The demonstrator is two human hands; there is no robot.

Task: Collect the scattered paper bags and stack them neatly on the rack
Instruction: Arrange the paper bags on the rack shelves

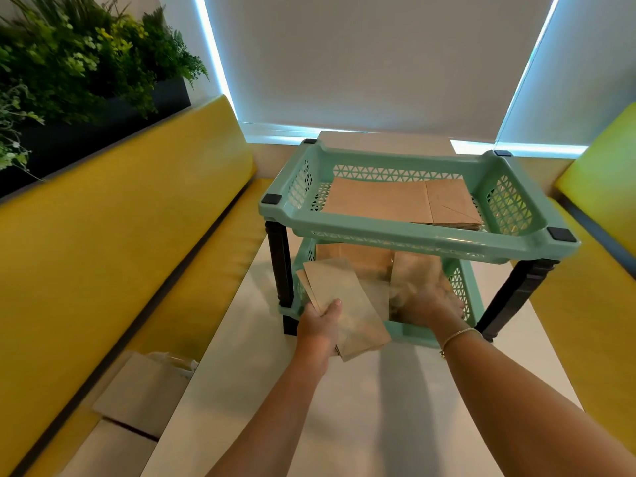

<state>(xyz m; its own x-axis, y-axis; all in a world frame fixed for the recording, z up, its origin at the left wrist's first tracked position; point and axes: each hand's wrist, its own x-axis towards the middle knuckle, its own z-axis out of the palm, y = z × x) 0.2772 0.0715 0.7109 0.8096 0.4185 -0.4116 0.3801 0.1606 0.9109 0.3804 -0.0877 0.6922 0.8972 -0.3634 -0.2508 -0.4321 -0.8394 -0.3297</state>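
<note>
Standing on a pale white tabletop (344, 425): a two-tier mint-green plastic rack with perforated basket trays and dark legs (418, 237). Lying flat in the upper tray: a neat stack of brown kraft paper bags (389, 201). Sitting in the lower tray, partly hidden under the upper one: more brown paper bags (358, 258).

Gripping a small fanned bundle of flat brown paper bags (347, 304) at the front left corner of the lower tray: the left hand (320, 325), thumb on top and fingers curled beneath, the bundle tilted over the tray's front rim. Reaching into the lower tray just beside it: the right hand (430, 301), wearing a thin beaded bracelet (459, 335) at the wrist, too blurred to tell whether fingers are holding anything.

Flanking the table: yellow padded benches (120, 235). Growing behind the left bench: green leafy plants in a dark planter (69, 63).
</note>
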